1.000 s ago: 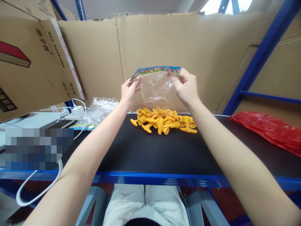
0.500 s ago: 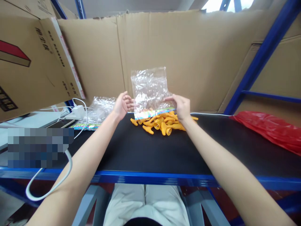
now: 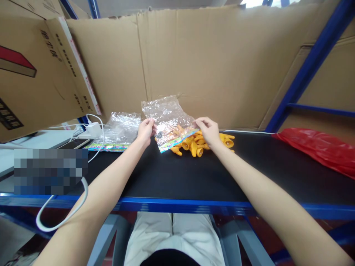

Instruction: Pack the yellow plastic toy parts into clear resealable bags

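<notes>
A clear plastic bag (image 3: 169,116) with a colourful printed strip along its lower edge hangs tilted between both hands. My left hand (image 3: 145,131) pinches its left side, and my right hand (image 3: 209,131) grips its right corner between thumb and fingers. Behind and below the bag, a pile of orange-yellow curved rubbery pieces (image 3: 194,144) lies on the black table top; some show hollow round ends. The bag and my right hand partly cover the pile.
More clear bags (image 3: 119,129) lie left of my left hand, beside a white plug (image 3: 93,130), cables and a phone (image 3: 73,144). A red plastic bag (image 3: 316,149) rests at right. Cardboard (image 3: 222,66) stands behind the table.
My left hand, open beside the bag before, has closed on its left side. The bag has come lower and tilted, its printed strip now slanting down to the left.
</notes>
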Motion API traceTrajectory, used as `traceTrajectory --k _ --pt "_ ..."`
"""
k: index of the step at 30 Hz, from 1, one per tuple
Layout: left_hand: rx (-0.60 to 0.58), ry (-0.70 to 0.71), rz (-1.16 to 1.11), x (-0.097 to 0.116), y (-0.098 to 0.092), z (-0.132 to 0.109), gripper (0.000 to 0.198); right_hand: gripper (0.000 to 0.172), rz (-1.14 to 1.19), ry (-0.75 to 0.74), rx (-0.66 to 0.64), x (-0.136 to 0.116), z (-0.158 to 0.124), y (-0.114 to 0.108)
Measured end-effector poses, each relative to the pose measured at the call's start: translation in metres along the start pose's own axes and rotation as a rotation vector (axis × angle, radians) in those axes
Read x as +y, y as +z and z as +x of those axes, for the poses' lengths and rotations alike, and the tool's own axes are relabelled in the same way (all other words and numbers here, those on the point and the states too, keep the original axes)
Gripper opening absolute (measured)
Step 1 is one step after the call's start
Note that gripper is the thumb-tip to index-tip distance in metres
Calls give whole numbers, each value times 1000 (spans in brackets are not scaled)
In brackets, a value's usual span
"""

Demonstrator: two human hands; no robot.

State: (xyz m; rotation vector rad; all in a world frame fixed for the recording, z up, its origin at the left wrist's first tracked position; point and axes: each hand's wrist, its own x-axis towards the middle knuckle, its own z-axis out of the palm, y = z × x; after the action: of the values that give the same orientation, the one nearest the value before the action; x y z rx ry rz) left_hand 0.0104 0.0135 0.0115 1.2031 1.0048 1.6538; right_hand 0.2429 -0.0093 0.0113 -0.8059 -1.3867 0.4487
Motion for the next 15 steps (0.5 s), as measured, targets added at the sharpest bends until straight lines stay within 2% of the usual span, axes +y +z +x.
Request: traceTrajectory --k 1,3,5,10,13,15 --pt "-5 12 6 -1 0 1 19 13 50 33 33 1 2 0" --pt "-27 45 34 -4 0 2 20 24 154 153 71 4 5 0" --pt "-74 84 78 -6 1 3 21 29 249 298 35 4 7 -2" --pt "-226 164 176 -5 5 -3 26 12 392 520 -178 3 4 -4" --pt "-250 156 217 -2 7 -8 27 5 426 603 -165 2 3 -4" --pt "-252 165 237 -2 8 -10 27 6 462 645 -148 -1 3 -4"
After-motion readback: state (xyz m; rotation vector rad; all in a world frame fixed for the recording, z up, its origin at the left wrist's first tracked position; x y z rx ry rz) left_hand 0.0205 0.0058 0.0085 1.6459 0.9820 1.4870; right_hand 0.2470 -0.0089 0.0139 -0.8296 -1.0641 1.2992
